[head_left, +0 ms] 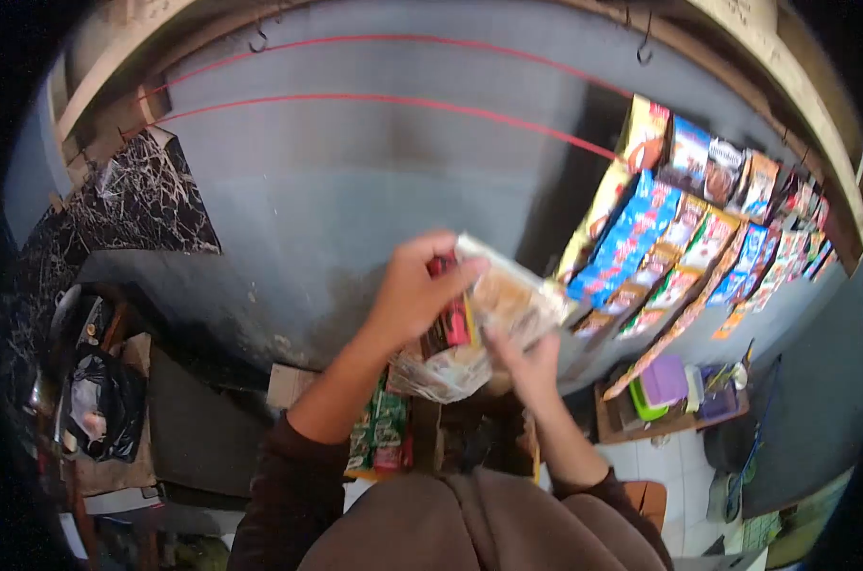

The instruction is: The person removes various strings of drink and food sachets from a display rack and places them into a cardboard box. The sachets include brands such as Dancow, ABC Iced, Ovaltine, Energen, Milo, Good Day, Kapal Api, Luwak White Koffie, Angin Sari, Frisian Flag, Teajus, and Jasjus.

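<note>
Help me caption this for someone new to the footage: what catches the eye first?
At centre, the left hand and right hand hold up a clear packet of snacks against a grey wall. To the right, strips of colourful sachets hang in rows.

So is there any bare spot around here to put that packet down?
Bare room: the dark ledge between the black bag and the left hand. Crowded: hanging sachets, the tray of tubs, goods under the packet.

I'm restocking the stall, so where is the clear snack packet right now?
In the head view, centre, the clear snack packet is held between left hand and right hand, left of the hanging sachet strips.
</note>
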{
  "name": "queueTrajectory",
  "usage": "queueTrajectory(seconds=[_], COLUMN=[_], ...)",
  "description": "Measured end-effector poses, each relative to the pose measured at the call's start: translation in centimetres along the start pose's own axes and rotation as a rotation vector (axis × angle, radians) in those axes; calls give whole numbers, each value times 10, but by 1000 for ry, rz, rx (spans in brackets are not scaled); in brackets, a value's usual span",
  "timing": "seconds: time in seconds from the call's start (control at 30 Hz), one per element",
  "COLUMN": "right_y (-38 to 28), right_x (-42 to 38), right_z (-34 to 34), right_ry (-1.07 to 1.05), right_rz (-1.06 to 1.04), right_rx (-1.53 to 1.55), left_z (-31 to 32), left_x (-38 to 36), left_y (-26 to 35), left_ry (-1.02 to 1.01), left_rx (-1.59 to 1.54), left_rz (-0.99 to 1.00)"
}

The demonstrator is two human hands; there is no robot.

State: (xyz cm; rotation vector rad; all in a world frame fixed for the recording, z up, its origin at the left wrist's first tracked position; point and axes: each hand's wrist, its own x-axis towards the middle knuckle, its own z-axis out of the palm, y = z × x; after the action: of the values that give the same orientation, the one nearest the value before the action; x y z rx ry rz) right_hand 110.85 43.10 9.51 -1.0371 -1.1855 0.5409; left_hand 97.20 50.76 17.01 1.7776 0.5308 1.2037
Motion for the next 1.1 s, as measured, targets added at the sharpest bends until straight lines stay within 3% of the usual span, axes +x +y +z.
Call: queueTrajectory(seconds=[0.07,0.13,0.2,0.27,0.3,0.37,0.5,0.73,0.8,0.9,0.97,1.03,1.07,1.1], right_y=[-12,-15,-31,-45,-55,-52,-56,-73,-70,-54,-27,11,32,58], right_x=[11,27,40,53,56,67,73,68,60,39,15,-17,-34,-51], right_z=[-5,-5,-9,-12,-20,-31,-49,-67,-67,-64,-67,-78,-82,-89], right_ry=[-6,109,164,250,238,261,248,261,222,258,240,189,175,96], right_rz=[117,-136,-158,-216,-125,-176,-231,-312,-312,-253,-183,-101,-63,77], right_rx=[-17,-47,-53,114,84,172,267,213,245,-29,29,-43,-46,-63], left_z=[-3,-6,-20,-31,-29,-24,-14,16,24,37,55,77,88,98], left_x=[6,13,22,21,17,9,4,0,1,-12,-36,-71,-97,-118], left_y=[21,43,49,62,64,63,36,31,23,0,-22,-71,-106,-119], left_ry=[-43,-73,-47,-47,-58,14,-26,18,77,94,115,277,313,347], left_rx=[-36,-36,118,10,3,-23,-154,-326,-357,-178,-156,2,-123,71], left_rz=[-51,-21,63,59,41,109,69,45,145,127,69,155,33,48])
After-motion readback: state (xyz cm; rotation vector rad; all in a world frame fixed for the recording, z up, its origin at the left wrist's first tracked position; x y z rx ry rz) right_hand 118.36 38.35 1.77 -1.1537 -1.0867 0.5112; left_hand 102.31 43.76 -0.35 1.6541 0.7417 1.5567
